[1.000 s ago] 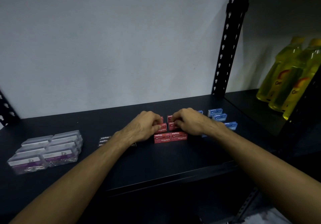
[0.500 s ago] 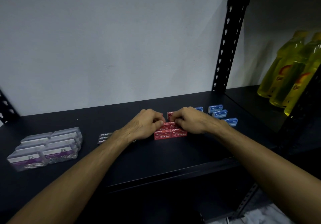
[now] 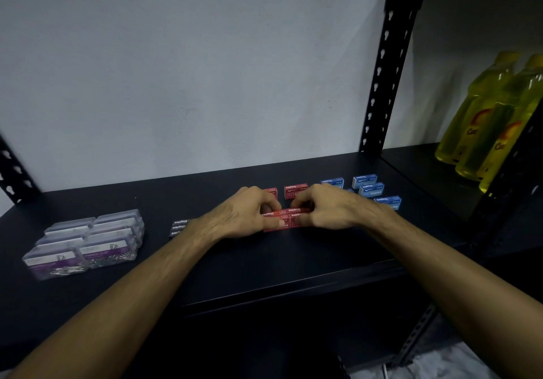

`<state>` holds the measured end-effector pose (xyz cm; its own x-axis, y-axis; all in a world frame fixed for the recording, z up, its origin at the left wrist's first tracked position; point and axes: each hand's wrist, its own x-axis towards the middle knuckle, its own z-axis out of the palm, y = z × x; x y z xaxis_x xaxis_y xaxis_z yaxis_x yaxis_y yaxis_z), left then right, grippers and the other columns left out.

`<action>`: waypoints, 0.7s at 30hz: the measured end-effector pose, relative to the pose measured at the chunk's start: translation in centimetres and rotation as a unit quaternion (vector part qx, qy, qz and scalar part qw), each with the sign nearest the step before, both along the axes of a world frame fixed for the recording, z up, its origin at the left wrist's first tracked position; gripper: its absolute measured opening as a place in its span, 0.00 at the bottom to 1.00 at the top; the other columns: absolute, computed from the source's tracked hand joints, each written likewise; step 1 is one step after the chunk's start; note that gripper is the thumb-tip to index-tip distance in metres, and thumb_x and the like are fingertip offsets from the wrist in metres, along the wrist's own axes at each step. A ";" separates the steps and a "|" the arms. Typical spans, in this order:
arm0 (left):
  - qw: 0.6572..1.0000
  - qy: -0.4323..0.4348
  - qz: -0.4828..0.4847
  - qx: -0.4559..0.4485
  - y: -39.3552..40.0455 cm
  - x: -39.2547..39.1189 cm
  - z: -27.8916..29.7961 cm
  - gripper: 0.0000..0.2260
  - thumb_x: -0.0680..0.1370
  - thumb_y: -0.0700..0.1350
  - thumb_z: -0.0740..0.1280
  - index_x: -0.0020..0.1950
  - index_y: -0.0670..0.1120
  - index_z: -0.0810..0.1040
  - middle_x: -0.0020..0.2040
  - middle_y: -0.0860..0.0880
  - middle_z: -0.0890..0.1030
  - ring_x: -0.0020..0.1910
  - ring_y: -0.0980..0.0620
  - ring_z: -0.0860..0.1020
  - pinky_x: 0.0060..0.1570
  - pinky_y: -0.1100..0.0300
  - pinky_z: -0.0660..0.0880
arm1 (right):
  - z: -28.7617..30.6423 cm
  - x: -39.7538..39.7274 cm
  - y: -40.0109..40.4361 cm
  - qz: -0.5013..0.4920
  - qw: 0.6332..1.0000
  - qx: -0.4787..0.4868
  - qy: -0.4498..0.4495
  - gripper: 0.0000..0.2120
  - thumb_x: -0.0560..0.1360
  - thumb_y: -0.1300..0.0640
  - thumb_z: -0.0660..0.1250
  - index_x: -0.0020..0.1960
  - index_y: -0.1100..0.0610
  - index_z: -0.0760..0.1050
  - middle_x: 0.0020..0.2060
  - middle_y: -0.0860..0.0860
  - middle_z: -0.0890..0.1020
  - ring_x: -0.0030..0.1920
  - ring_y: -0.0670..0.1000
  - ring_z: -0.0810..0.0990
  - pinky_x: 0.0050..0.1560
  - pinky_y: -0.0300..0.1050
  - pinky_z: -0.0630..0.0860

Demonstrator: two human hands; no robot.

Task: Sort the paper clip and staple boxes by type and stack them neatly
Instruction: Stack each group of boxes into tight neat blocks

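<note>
A low stack of red staple boxes (image 3: 286,219) sits mid-shelf. My left hand (image 3: 244,214) pinches its left end and my right hand (image 3: 326,209) pinches its right end, fingers curled round the top boxes. Behind them stand two more red staple boxes (image 3: 295,191), one half hidden by my left hand. Several blue staple boxes (image 3: 370,188) lie to the right. Black staple boxes (image 3: 179,227) are stacked left of my left wrist. Clear paper clip boxes (image 3: 88,239) with purple labels are stacked at the far left.
The dark shelf (image 3: 264,264) ends in a front edge near my forearms. A black perforated upright (image 3: 385,64) stands at the back right. Yellow bottles (image 3: 487,117) stand on the neighbouring shelf to the right. A pale wall closes the back.
Both hands have drawn the upper red boxes forward onto the front red boxes and now hold the stack at its two ends. The other boxes have not moved.
</note>
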<state>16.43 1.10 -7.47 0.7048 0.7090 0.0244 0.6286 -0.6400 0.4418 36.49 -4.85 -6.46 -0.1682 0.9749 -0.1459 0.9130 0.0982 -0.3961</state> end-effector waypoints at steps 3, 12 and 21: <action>1.000 0.013 -0.012 0.011 -0.1 0.0 -0.2 0.16 0.74 0.52 0.74 0.60 0.51 0.80 0.47 0.57 0.81 0.39 0.64 0.77 0.41 0.71 0.69 | -0.3 0.0 0.1 0.016 0.999 0.018 -0.032 0.17 0.75 0.51 0.71 0.63 0.49 0.76 0.48 0.44 0.80 0.44 0.42 0.77 0.45 0.38 0.72; 0.999 0.011 -0.002 0.030 0.1 -0.2 -0.6 0.15 0.74 0.52 0.73 0.60 0.51 0.81 0.53 0.54 0.83 0.47 0.60 0.78 0.47 0.65 0.73 | -0.5 -0.3 0.5 0.033 0.997 0.041 -0.047 0.16 0.77 0.53 0.70 0.64 0.52 0.77 0.48 0.44 0.79 0.41 0.40 0.75 0.42 0.36 0.70; 0.999 0.029 -0.008 0.046 0.2 -0.4 -0.2 0.22 0.73 0.57 0.73 0.63 0.51 0.78 0.54 0.53 0.82 0.48 0.58 0.79 0.50 0.63 0.75 | -0.4 -0.5 0.4 0.024 0.999 0.036 -0.027 0.18 0.75 0.51 0.71 0.64 0.51 0.76 0.52 0.46 0.81 0.46 0.44 0.78 0.46 0.39 0.73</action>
